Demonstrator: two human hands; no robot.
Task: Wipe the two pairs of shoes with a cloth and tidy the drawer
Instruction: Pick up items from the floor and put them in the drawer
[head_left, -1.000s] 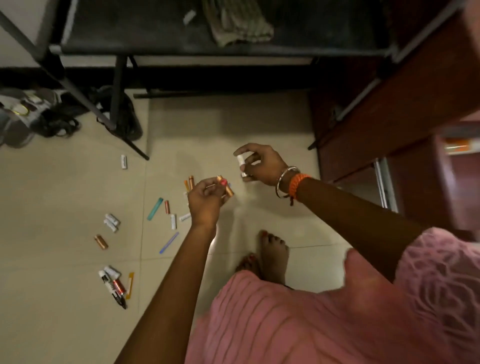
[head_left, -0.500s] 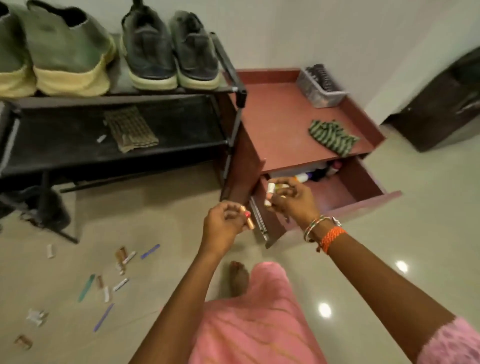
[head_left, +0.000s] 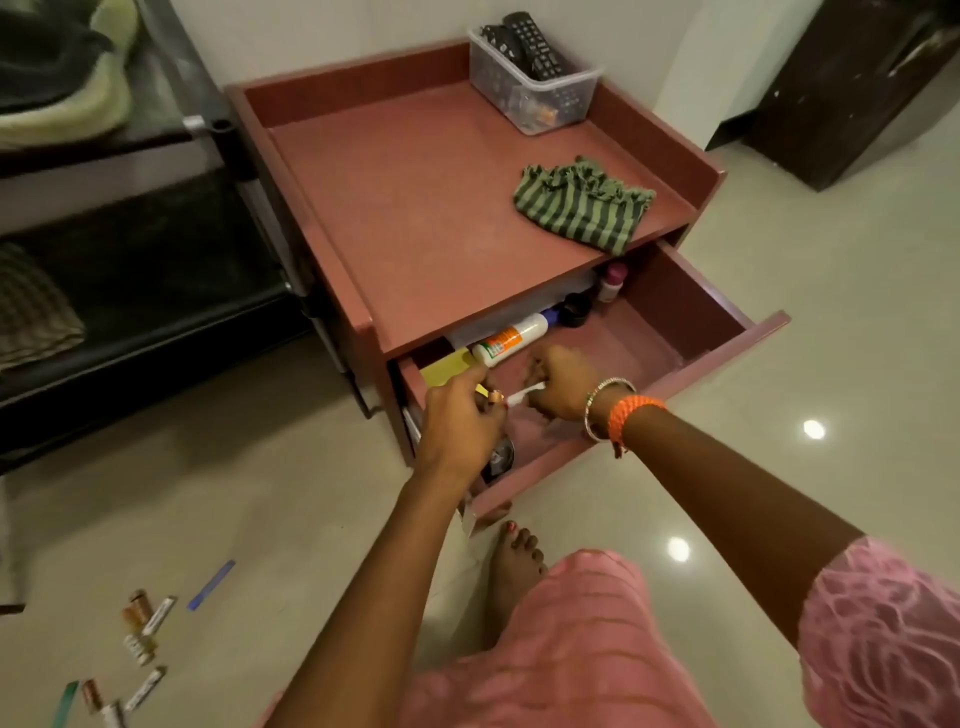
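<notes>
Pale glossy floor tiles (head_left: 831, 332) surround a reddish-brown wooden cabinet (head_left: 415, 218) whose drawer (head_left: 696, 332) is pulled out. Both hands hang over the drawer's near left corner. The left hand (head_left: 460, 415) has its fingers curled round a small orange-tipped stick, and the right hand (head_left: 561, 382) pinches a thin white tube (head_left: 524, 393) pointing toward the left hand. Inside the drawer, at the back, lie a white bottle with an orange label (head_left: 511, 338), a yellow box (head_left: 447, 366) and a dark jar (head_left: 575, 309). On the cabinet's top rest a green striped cloth (head_left: 582, 202) and a clear tub of remote controls (head_left: 530, 73). A shoe (head_left: 62, 88) sits on the black rack (head_left: 156, 291) at left. Small batteries and sticks (head_left: 140, 623) are scattered on the floor at lower left.
</notes>
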